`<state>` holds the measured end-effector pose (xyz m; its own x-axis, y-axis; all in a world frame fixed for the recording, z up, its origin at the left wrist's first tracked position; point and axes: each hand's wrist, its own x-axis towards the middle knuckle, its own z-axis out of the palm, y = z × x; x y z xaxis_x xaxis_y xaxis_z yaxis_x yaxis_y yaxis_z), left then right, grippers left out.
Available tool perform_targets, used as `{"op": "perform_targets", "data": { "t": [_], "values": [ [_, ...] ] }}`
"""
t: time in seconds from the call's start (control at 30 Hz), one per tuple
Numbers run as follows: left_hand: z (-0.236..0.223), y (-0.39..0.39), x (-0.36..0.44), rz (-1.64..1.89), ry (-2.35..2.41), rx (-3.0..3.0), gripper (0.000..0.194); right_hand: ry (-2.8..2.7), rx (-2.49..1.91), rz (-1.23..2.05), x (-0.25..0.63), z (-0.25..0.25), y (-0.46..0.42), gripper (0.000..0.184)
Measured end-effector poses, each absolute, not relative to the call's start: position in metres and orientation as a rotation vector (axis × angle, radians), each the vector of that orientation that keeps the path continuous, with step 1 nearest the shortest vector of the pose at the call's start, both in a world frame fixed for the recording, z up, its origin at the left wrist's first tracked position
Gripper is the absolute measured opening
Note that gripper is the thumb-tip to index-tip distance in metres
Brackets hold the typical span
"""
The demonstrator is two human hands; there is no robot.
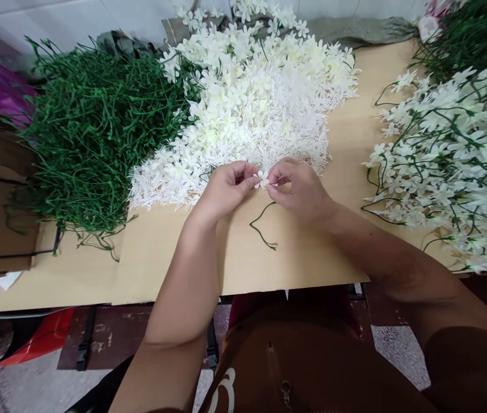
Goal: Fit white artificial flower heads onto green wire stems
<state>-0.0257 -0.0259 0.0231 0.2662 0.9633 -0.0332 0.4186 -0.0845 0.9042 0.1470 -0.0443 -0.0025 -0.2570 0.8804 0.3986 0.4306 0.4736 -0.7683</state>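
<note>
Between my two hands, just in front of the pile of loose white flowers (264, 123), is a small white artificial flower (261, 179). My left hand (230, 186) pinches it from the left with thumb and forefinger. From the right, my right hand (297, 186) closes its fingertips at the flower's other side; what exactly they grip there is too small to make out. A single green plastic stem (258, 229) lies bent on the table below my hands, touching neither of them.
A large heap of green stems (101, 126) fills the left of the table (174, 264), beside a cardboard box (0, 212). White flowers on green stems (454, 160) are piled at the right. More green stems (479, 34) lie behind them, near the tiled wall.
</note>
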Motion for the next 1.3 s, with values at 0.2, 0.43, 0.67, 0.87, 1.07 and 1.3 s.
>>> {"op": "perform_targets", "data": {
  "t": [0.2, 0.43, 0.67, 0.87, 1.07, 1.3],
  "values": [
    [0.019, -0.022, -0.025, 0.855, 1.265, 1.573, 0.007, -1.752, -1.139, 0.658, 0.147, -0.005, -0.041, 0.012],
    [0.014, -0.021, -0.025, 0.877, 1.266, 1.675, 0.004, -1.537, -1.119, 0.924, 0.144, -0.002, -0.041, 0.011],
    [0.008, -0.021, -0.023, 0.918, 1.306, 1.706, 0.007, -1.448, -1.180, 1.081, 0.146, 0.002, -0.038, 0.013],
    [0.008, -0.023, -0.020, 0.932, 1.231, 1.640, 0.007, -1.507, -1.184, 0.882, 0.145, -0.003, -0.040, 0.013],
    [0.007, -0.023, -0.018, 0.949, 1.237, 1.593, 0.008, -1.638, -1.184, 0.702, 0.146, -0.005, -0.039, 0.013],
    [0.012, -0.025, -0.014, 0.932, 1.251, 1.575, 0.005, -1.801, -1.240, 0.427, 0.146, -0.005, -0.040, 0.015]
  ]
}}
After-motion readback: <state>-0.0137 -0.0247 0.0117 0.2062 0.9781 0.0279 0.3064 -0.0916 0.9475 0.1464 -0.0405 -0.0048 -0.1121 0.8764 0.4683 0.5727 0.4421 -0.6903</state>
